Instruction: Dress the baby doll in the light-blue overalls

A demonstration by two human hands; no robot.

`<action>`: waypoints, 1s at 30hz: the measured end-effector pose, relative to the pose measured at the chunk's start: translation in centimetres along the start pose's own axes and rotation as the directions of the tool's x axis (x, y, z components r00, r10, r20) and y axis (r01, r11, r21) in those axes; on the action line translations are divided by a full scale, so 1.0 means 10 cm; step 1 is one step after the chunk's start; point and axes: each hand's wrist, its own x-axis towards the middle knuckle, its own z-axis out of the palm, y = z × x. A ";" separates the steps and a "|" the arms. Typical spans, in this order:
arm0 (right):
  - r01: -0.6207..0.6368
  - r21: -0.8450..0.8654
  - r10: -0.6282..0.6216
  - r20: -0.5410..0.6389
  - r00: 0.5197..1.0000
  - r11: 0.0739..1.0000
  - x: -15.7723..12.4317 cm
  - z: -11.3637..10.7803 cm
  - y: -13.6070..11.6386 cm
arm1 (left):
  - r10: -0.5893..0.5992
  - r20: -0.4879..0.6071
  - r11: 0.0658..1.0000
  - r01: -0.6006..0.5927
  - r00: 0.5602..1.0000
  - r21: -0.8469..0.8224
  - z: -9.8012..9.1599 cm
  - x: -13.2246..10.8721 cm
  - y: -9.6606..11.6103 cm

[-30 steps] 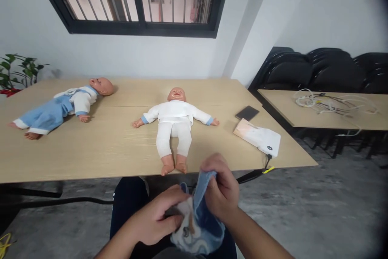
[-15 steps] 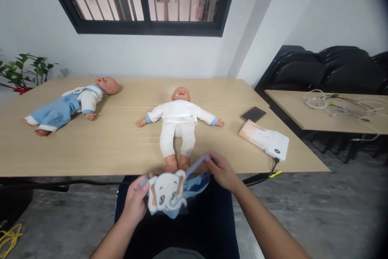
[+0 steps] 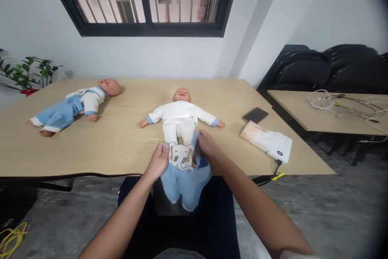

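Blue doll overalls (image 3: pixel 184 182) with an elephant face on the bib hang at the table's front edge, their legs dangling over my lap. My left hand (image 3: pixel 159 160) pinches the bib's left side by the elephant's ear. My right hand (image 3: pixel 207 144) grips a strap at the upper right of the overalls. Beyond them a baby doll (image 3: pixel 179 111) in a white top and white leggings lies on its back, arms spread, feet toward me. The overalls and my hands hide its lower legs and feet.
A second doll (image 3: pixel 72 107) in blue overalls lies at the left of the table (image 3: pixel 121 150). On the right are a dark phone (image 3: pixel 255 115) and a white power bank (image 3: pixel 268 142) with a cable. A plant (image 3: pixel 30 71) stands at the far left; a side table (image 3: pixel 303 113) holds tangled cables.
Both hands have moved up and forward toward the doll's legs. The overalls, bunched before, now hang spread with their legs downward, and the elephant face is upright.
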 end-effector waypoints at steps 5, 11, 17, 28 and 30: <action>-0.026 -0.075 0.015 -0.138 0.990 0.997 0.41 0.11 0.04 | -0.055 -0.054 0.989 0.046 0.997 -0.144 0.23 0.34 -0.02; -0.046 -0.082 0.027 -0.222 0.975 0.996 0.98 0.10 -0.02 | -0.126 -0.118 0.933 0.077 0.985 -0.352 0.39 0.85 0.04; 0.055 0.097 -0.036 -0.182 0.983 0.994 1.17 -0.02 -0.22 | -0.071 -0.283 0.807 -0.112 0.957 -0.580 0.39 0.96 0.28; 0.032 0.459 -0.166 0.255 0.953 0.888 1.03 -0.75 -0.45 | 0.174 0.315 0.966 -0.100 0.933 -0.237 -0.15 0.89 1.14; 0.031 0.252 -0.079 0.182 0.980 0.967 1.15 -0.69 -0.37 | 0.103 0.276 0.989 -0.129 0.956 0.077 -0.12 1.05 1.07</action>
